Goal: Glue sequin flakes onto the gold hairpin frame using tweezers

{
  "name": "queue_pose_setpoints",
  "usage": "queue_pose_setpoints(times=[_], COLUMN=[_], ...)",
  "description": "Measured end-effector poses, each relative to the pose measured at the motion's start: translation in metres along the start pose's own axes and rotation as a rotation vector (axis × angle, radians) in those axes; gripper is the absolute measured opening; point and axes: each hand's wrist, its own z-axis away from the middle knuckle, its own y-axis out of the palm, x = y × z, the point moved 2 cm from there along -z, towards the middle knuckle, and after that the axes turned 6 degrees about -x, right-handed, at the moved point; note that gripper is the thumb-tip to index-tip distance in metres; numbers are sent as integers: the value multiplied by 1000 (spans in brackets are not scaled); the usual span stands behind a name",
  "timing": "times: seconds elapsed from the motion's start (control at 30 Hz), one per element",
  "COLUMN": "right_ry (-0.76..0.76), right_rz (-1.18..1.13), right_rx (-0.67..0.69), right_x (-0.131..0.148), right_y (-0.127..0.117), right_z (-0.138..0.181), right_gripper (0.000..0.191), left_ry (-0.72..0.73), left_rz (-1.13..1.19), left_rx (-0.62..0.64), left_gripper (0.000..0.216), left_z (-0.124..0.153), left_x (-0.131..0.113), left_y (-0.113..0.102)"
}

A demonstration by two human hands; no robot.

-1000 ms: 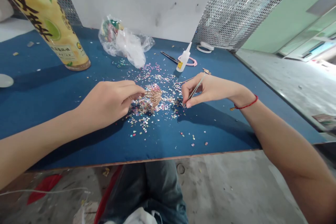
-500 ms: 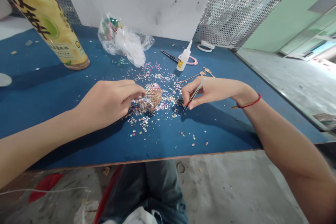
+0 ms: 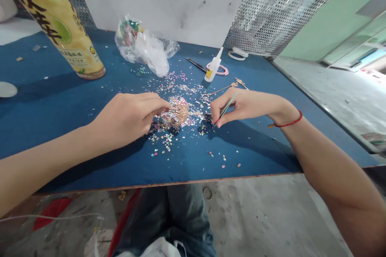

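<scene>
Between the thumb and fingers of my left hand (image 3: 132,114) is the thin stem of a gold, openwork ornament (image 3: 182,112), fan- or dome-shaped, held low over the table. Small shiny gems (image 3: 164,138) lie thickly under and around it. My right hand (image 3: 238,108) is closed on slim tweezers (image 3: 226,106), tips down at the table beside a few dark bits and gems. Whether the tips grip a gem is too small to tell. Just behind the right hand lie gold hairpin-like sticks (image 3: 233,85) with ornate ends.
A white glue bottle (image 3: 213,67) stands upright behind my hands, near a dark pen-like tool (image 3: 196,64) and a pink ring (image 3: 222,70). Farther left are a clear plastic bag (image 3: 153,54) and a tall yellow drink bottle (image 3: 64,36). The blue table's (image 3: 114,178) front edge runs above my lap.
The whole view has shifted slightly, so things appear a little farther right. Both hands keep their grips, and the tweezers' tips stay near the same spot on the table.
</scene>
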Motion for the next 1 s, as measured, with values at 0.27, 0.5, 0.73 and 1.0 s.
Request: queue_pose_setpoints(times=[0.27,0.5,0.73,1.0], right_ry=[-11,18,-2,-75], right_rz=[46,37,108,152], right_rx=[-47,-2,6,19], right_x=[2,3,3,3], right_y=[-4,0,3,4], right_z=[5,3,3,1], right_gripper=[19,21,22,22], left_ry=[0,33,-23,7], left_rz=[-11,-20,-4,-13], left_rx=[0,-19,38,31], left_gripper=[38,37,40,39], left_z=[0,-1,-2,-1], left_x=[-2,-3,-4,-3], left_y=[0,-1,-1,2])
